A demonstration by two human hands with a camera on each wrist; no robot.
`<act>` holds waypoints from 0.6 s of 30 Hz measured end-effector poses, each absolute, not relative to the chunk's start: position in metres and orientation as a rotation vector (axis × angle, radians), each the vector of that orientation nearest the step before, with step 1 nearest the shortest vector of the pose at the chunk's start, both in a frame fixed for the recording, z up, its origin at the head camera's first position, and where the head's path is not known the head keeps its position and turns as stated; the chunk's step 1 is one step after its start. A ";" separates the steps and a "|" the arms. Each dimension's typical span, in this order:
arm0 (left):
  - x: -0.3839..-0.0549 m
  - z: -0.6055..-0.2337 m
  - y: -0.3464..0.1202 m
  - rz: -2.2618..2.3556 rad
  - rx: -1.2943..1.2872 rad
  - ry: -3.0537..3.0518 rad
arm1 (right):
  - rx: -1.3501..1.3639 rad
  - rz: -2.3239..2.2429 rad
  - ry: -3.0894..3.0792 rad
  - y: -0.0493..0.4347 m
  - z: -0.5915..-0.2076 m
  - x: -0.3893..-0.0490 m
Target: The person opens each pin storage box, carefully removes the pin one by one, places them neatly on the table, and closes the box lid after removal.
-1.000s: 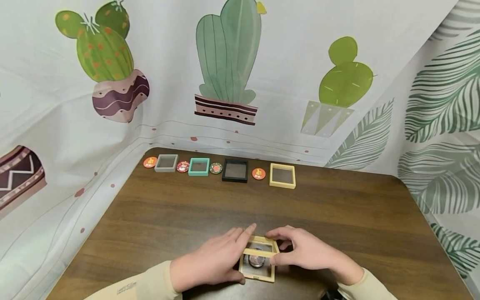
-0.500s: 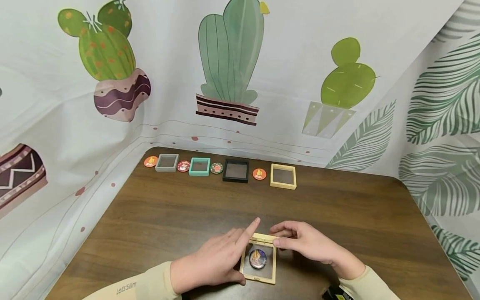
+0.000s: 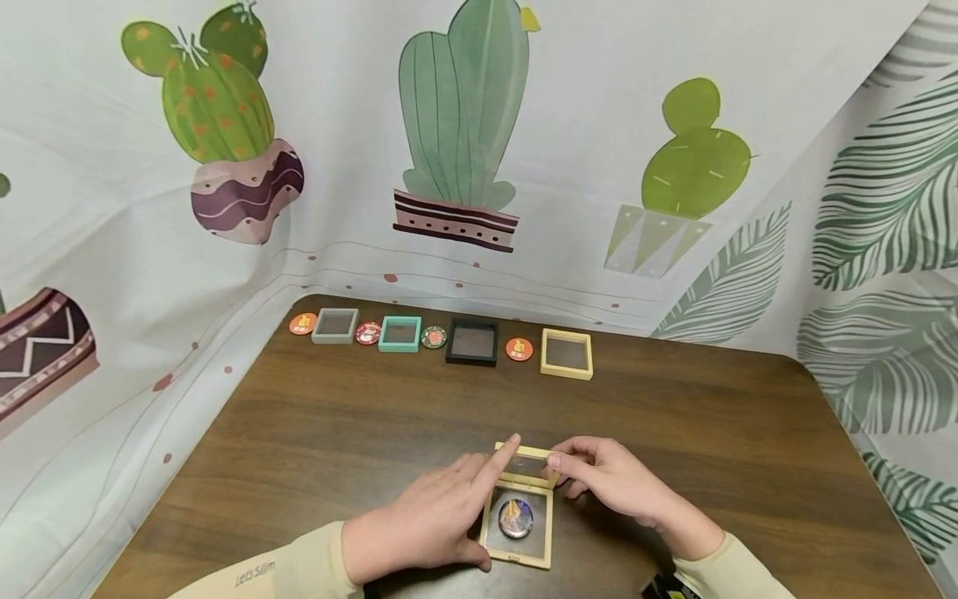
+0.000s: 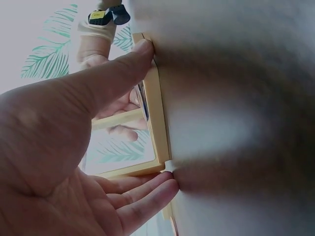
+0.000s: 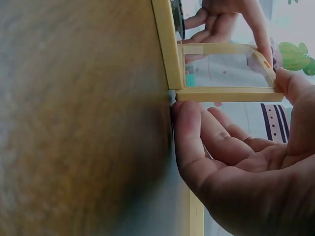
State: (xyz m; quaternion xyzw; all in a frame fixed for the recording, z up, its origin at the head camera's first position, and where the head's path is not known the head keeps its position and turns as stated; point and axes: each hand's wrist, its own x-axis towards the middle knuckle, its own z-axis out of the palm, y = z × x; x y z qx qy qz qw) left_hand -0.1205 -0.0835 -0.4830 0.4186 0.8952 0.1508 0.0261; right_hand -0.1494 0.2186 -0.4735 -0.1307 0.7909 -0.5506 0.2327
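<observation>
A pale yellow display case (image 3: 549, 537) lies open near the table's front, its hinged clear lid (image 3: 524, 479) raised at the far side. Inside the base rests a round glossy badge (image 3: 516, 518) with a purple and orange picture. My left hand (image 3: 430, 516) grips the case along its left side, the thumb (image 4: 130, 61) at the near corner and the index finger stretched up against the lid. My right hand (image 3: 609, 476) holds the lid's right side. In the right wrist view its thumb (image 5: 291, 83) is at the lid's free edge and its fingertips are by the hinge.
Along the table's far edge runs a row: an orange disc (image 3: 303, 324), grey case (image 3: 334, 338), red disc (image 3: 367, 333), teal case (image 3: 400, 346), dark green disc (image 3: 434, 337), black case (image 3: 471, 360), another orange disc (image 3: 520, 349) and a yellow case (image 3: 566, 371).
The lid has swung from leaning over the badge, through upright, to tilting away, uncovering the badge. My right hand has shifted away from me with it; the left stays nearly still.
</observation>
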 end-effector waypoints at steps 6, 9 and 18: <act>-0.121 -0.484 -0.082 0.479 1.275 2.772 | -0.404 -1.502 2.252 0.220 -0.472 -0.149; -0.120 -0.484 -0.083 0.479 1.272 2.775 | -0.457 -1.526 2.394 0.219 -0.469 -0.147; -0.120 -0.483 -0.082 0.470 1.250 2.782 | -0.928 -1.661 2.984 0.207 -0.460 -0.133</act>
